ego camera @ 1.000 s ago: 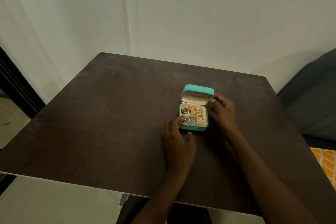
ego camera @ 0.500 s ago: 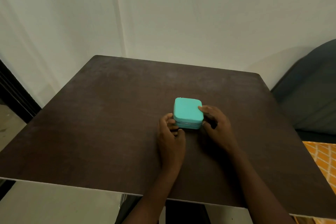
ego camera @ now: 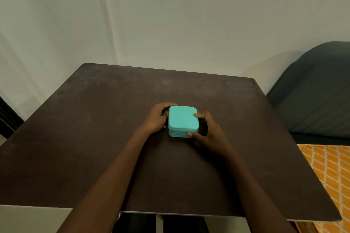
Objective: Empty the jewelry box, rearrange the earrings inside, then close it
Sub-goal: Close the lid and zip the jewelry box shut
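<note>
Head view: we see a teal jewelry box (ego camera: 183,120) sitting near the middle of a dark brown table (ego camera: 94,138), lid down flat on the base, a thin seam showing along the near side; no earrings visible, the inside is hidden; we see the left hand (ego camera: 156,119) cupped against the box's left side, fingers curled round its far left corner, touching it; we see the right hand (ego camera: 206,132) at the box's right side, fingers bent, one fingertip resting on the lid's right edge, thumb pressed on the near right corner at the seam, so it pinches the box between thumb and finger; both forearms run up from the bottom of the frame over the table's near edge; we note a plain pale wall (ego camera: 189,15) behind the table; a dark grey chair (ego camera: 318,96) stands at the right, just beside the table; an orange patterned cloth (ego camera: 331,172) shows lower right, below the chair.
</note>
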